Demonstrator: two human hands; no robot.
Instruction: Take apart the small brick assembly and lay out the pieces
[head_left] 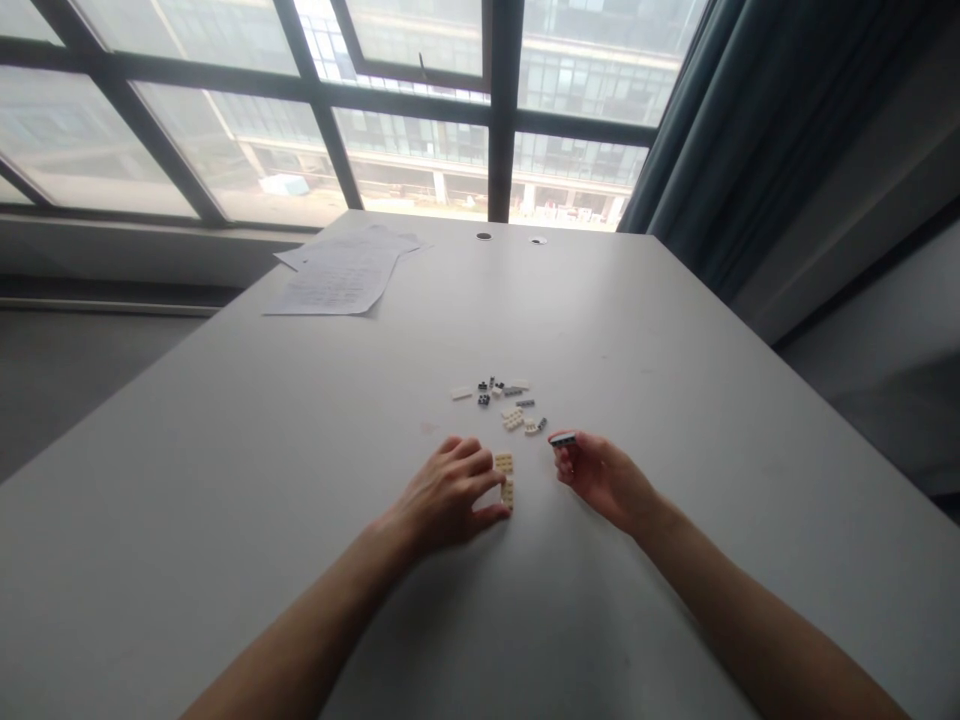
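Cream toy building plates lie on the white table (pixel 315 480), in front of my left hand (pixel 454 495). Its thumb and index finger close on the ends of the nearer cream plate (pixel 508 492). Just beyond it, a second cream plate (pixel 504 462) sits by the fingertips. My right hand (pixel 600 478), raised a little to the right, pinches a narrow dark grey building plate (pixel 563 439) between thumb and fingers. Part of that piece is hidden by the fingers.
Past the hands lies a loose group of small pieces: a cream studded plate (pixel 513 418), a white flat piece (pixel 461 394), black pieces (pixel 484 399) and grey strips (pixel 525 403). Printed papers (pixel 337 275) rest at the far left. Two cable holes (pixel 484 237) are near the window.
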